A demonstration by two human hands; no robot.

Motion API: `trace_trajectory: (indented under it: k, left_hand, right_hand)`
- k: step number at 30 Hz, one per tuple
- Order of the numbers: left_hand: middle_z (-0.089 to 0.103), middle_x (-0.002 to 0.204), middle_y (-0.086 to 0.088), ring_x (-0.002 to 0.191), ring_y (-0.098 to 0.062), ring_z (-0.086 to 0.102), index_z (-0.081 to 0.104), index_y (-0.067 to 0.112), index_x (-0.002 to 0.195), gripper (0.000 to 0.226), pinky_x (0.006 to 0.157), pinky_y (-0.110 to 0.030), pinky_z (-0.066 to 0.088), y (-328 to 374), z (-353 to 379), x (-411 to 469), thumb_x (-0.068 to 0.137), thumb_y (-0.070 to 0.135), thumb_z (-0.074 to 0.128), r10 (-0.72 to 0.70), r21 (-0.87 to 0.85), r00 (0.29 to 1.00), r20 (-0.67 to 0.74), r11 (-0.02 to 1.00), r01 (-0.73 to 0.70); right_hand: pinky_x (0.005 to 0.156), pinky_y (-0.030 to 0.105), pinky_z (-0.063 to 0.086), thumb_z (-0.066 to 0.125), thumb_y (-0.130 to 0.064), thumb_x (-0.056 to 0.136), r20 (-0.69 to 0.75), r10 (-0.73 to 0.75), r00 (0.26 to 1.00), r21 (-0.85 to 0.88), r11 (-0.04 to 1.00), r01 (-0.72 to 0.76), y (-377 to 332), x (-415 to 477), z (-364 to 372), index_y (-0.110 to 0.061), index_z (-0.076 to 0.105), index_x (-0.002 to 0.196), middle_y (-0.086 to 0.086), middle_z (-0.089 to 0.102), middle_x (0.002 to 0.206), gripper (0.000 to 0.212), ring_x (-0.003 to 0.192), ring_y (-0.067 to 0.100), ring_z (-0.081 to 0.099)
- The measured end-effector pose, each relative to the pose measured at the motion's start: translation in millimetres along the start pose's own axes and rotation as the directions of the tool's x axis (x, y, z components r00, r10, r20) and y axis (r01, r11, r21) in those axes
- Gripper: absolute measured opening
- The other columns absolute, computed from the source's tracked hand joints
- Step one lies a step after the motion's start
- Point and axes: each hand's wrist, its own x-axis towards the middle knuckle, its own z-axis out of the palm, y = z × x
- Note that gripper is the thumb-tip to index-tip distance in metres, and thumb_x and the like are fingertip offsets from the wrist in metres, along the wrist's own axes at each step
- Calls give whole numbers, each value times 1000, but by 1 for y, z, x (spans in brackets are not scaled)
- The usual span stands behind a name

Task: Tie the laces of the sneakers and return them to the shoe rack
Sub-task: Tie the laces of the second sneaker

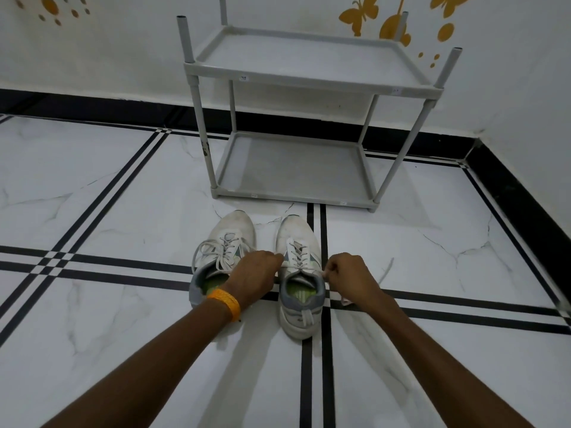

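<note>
**Pulling the right sneaker's laces**

My left hand point(258, 271) and right hand point(347, 273) flank the right sneaker point(298, 273), each pinched closed on a lace end, I judge; my fingertips are hidden. It points toward the shoe rack point(309, 78) just ahead. The left sneaker point(227, 239) lies beside it, laces loose.
</note>
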Motion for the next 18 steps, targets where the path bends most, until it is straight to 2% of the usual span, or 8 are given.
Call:
trace_trajectory:
  k: [2, 4, 6, 8, 10, 12, 14, 18]
  left_hand:
    - [70, 86, -20, 83, -36, 65, 65, 3, 88, 16, 66, -35, 44, -3, 0, 4, 91, 15, 54, -145, -41, 989, 28, 988, 146]
    - [70, 78, -19, 78, -34, 64, 67, 5, 77, 31, 65, -34, 44, -5, -3, 5, 93, 29, 55, -276, -149, 961, 28, 949, 277]
    - [68, 70, -16, 71, -30, 63, 64, 9, 64, 38, 64, -32, 46, -5, -10, 5, 90, 36, 59, -374, -328, 927, 41, 871, 366]
    - [69, 71, -15, 67, -23, 61, 66, 8, 63, 39, 62, -29, 45, -4, -18, 4, 89, 37, 61, -420, -599, 899, 127, 690, 407]
    - [72, 84, -11, 81, -20, 62, 73, 12, 74, 34, 74, -31, 48, -1, -24, 4, 89, 41, 62, -393, -795, 884, 253, 436, 421]
    - [73, 97, -9, 99, -23, 63, 75, 12, 84, 29, 92, -37, 48, 6, -26, 3, 91, 36, 61, -369, -888, 874, 317, 209, 410]
    - [72, 105, -14, 104, -26, 63, 73, 8, 88, 25, 100, -40, 48, 12, -23, 4, 95, 26, 57, -367, -934, 874, 319, 33, 355]
    - [72, 108, -15, 106, -27, 66, 70, 2, 103, 24, 95, -38, 53, 25, -17, 4, 96, 20, 55, -357, -962, 894, 272, -72, 264]
  right_hand:
    - [68, 31, 50, 65, -19, 87, 156, 58, 986, 260, 961, -98, -4, 1, -16, -5, 71, 78, 10, 72, 83, 18, 75, 19, 64]
    - [71, 30, 48, 65, -29, 89, 257, 66, 964, 557, 805, -203, -9, 2, -28, -8, 70, 77, 6, 70, 84, 25, 80, 18, 61]
    - [83, 34, 49, 63, -32, 91, 237, 38, 971, 756, 620, -209, -11, 5, -31, -11, 68, 75, 5, 74, 93, 27, 92, 21, 63]
    - [92, 36, 49, 59, -29, 94, 224, -11, 975, 878, 437, -197, -15, 7, -25, -11, 65, 75, 9, 75, 106, 26, 104, 23, 66]
    - [88, 35, 53, 54, -22, 97, 234, -37, 972, 933, 288, -214, -19, 6, -15, -10, 64, 82, 15, 73, 110, 22, 105, 26, 68]
    - [81, 33, 55, 51, -18, 98, 243, -29, 970, 938, 260, -228, -21, 5, -7, -7, 64, 94, 17, 72, 105, 17, 97, 27, 70]
    - [78, 32, 54, 52, -15, 98, 242, -16, 970, 934, 274, -229, -20, 5, -2, -6, 66, 102, 15, 72, 101, 17, 91, 23, 69]
    - [80, 35, 57, 62, -9, 91, 173, 11, 985, 904, 395, -163, -19, 5, 3, -11, 71, 108, 11, 74, 103, 19, 87, 20, 70]
